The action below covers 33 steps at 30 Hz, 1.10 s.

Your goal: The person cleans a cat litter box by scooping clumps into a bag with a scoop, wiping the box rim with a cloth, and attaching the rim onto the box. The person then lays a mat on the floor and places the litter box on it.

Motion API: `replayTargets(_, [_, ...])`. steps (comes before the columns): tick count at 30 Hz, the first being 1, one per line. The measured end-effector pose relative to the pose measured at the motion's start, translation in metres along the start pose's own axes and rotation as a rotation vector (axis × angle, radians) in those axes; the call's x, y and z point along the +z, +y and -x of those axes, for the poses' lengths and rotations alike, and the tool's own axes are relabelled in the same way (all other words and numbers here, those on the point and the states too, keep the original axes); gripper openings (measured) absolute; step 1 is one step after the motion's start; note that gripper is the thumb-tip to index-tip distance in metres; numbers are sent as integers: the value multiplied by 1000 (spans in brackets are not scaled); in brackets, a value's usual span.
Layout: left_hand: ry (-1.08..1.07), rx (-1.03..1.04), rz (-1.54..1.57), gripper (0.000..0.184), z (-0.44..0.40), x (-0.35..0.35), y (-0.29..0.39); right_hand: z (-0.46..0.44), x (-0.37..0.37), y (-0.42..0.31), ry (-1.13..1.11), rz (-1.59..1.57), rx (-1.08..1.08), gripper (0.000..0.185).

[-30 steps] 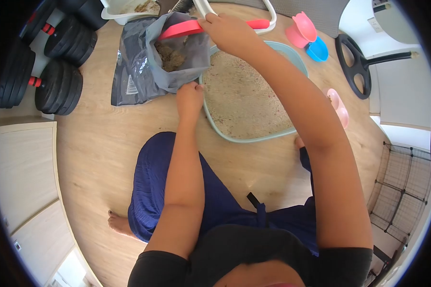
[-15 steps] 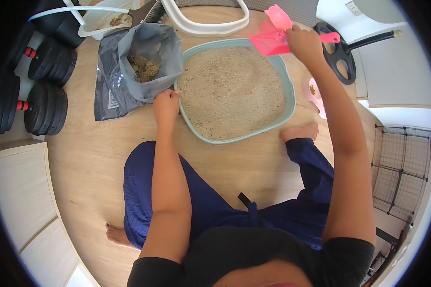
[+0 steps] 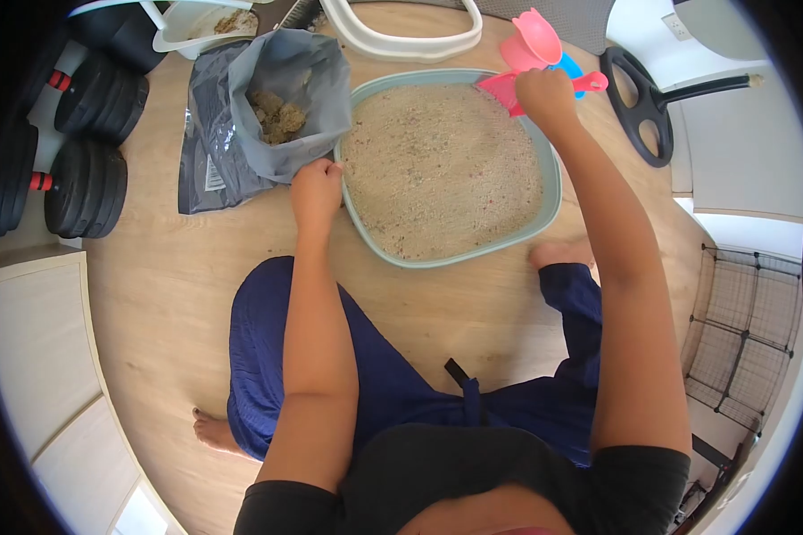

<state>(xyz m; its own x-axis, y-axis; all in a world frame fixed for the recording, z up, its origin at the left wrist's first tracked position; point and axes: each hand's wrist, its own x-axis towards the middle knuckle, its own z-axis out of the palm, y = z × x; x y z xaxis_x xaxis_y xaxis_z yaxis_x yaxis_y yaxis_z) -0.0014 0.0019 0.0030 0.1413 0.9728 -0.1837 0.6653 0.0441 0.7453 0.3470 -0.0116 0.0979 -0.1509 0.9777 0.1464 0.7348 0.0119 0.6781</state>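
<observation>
Scoop (image 3: 500,89), gripped in the right hand (image 3: 546,94), has swung within 1 second from over the bag (image 3: 330,102) at upper left to upper right of the frame, its blade now down by the litter (image 3: 442,169) at the tray (image 3: 551,192) corner, so work is back there; the left hand (image 3: 317,187) stays closed on the bag's edge.

The right hand (image 3: 546,96) hid part of the pink scoop (image 3: 500,92), and whether its tip touched the litter (image 3: 442,169) was unclear. The blue cup (image 3: 568,65) was partly covered. The top edge cut off the white frame (image 3: 408,52). The left hand's (image 3: 317,189) grip was obscured.
</observation>
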Motion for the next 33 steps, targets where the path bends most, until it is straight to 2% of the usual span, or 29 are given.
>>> replayTargets(8, [16, 10, -8, 25, 2, -2, 4, 4, -84, -1, -66, -153, -85, 4])
replayTargets(13, [47, 36, -38, 25, 3, -1, 3, -16, -106, 2, 230, -120, -78, 2])
replayTargets(14, [50, 35, -30, 25, 3, -1, 4, -23, -100, 3, 232, -121, -78, 2])
replayTargets(16, [41, 24, -29, 25, 3, 0, 3, -41, -80, 2, 428, -134, -169, 8])
replayTargets(19, [45, 23, -28, 25, 2, 0, 2, -54, -62, -15, 505, -131, -224, 8])
replayTargets(24, [56, 30, -6, 25, 2, 1, 1, -45, -47, -60, 422, -251, -126, 9])
replayTargets(26, [64, 36, 3, 26, 4, 0, 3, -36, -52, -73, 426, -79, -178, 10])
replayTargets(30, [76, 49, 6, 25, 4, 1, 3, -32, -59, -92, 287, -185, -207, 16])
replayTargets(32, [93, 94, -3, 25, 4, 1, 2, -31, -65, -97, 257, -229, -350, 15])
replayTargets(33, [94, 93, -6, 25, 4, 0, 2, -29, -69, -96, 258, -232, -349, 15])
